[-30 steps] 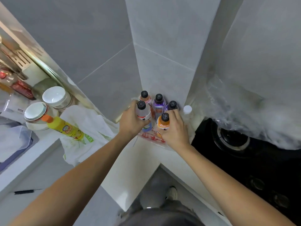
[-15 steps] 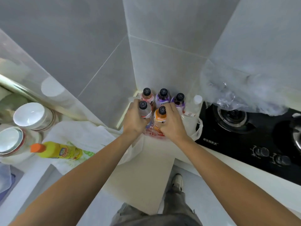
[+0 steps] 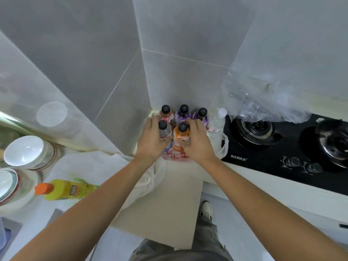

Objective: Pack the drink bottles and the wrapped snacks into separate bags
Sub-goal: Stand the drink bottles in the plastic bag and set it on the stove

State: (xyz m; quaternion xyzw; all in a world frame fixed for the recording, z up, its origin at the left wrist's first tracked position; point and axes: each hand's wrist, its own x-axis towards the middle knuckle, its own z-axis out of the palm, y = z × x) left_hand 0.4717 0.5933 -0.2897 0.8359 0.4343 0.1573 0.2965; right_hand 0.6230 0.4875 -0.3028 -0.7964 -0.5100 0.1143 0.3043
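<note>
We find five black-capped drink bottles standing upright in the desk corner against the grey tiled wall – three behind, two in front – apparently on a thin plastic bag with red print [image 3: 175,157]. The left hand [image 3: 152,142] has its fingers curled round the clear front bottle [image 3: 164,129]; the right hand [image 3: 195,142] has its fingers curled round the orange front bottle [image 3: 181,133]. We judge the bottle-packing step to be in hand. The next move, in our view, calls for gathering the bag walls up around the group without toppling the rear row. No wrapped snacks are visible. A white cloth bag [image 3: 98,166] lies near on the left, beside a yellow orange-capped bottle [image 3: 66,190].
</note>
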